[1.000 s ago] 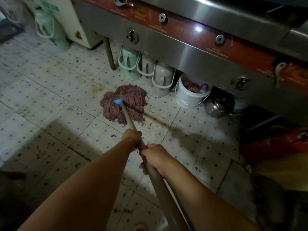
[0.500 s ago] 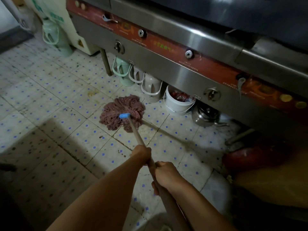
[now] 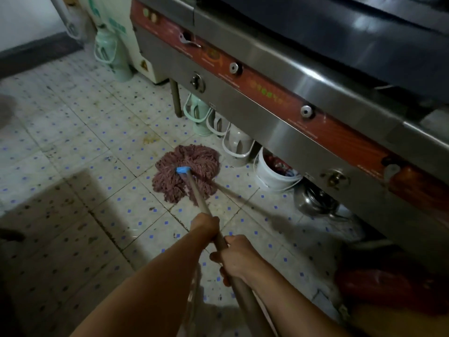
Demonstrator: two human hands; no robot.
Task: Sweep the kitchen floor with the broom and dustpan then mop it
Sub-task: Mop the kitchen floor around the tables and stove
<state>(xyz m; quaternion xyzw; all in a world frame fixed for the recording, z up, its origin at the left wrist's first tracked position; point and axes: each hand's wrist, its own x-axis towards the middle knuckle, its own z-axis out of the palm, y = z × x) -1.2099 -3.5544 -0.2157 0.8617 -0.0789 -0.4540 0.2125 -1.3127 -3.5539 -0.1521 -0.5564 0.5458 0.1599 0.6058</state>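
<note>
With the left hand (image 3: 205,227) and the right hand (image 3: 237,257) both grasping the mop handle (image 3: 198,197), the person should press the mop head (image 3: 187,172) flat and pull it in overlapping strokes.

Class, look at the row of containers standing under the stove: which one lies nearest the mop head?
The white jug with the looped handle, just right of the mop head. The green jug and the white bucket stand farther off.
</note>
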